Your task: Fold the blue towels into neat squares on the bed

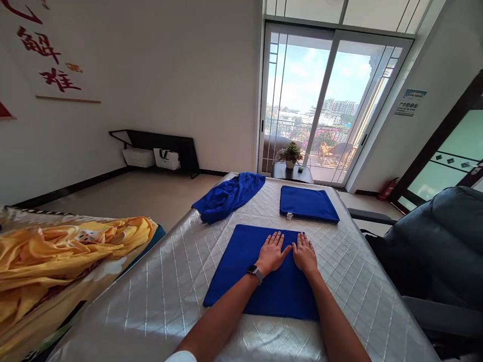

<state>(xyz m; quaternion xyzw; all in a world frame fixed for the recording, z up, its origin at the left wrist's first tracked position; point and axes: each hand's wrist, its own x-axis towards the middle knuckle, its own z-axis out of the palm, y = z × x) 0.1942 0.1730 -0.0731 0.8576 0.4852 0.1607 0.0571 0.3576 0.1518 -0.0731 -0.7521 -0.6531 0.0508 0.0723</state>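
Observation:
A blue cloth (271,294) lies flat, in a roughly rectangular shape, on the silver quilted surface (169,276). My left hand (272,252), with a watch on its wrist, rests palm down on the cloth's upper middle, fingers spread. Beside it, my right hand (305,253) lies flat near the cloth's upper right edge, fingers stretched out. The two thumbs are close together. Beyond my right hand is a smaller folded blue cloth (309,202) with a white tag. A crumpled blue cloth (230,196) lies at the far left edge of the surface.
Yellow bedding (75,251) is on the left. A dark padded chair (437,246) stands close on the right. Past the far edge are a small black table (292,173) with a potted plant (291,155) and a glass sliding door. A black bench (162,143) is by the wall.

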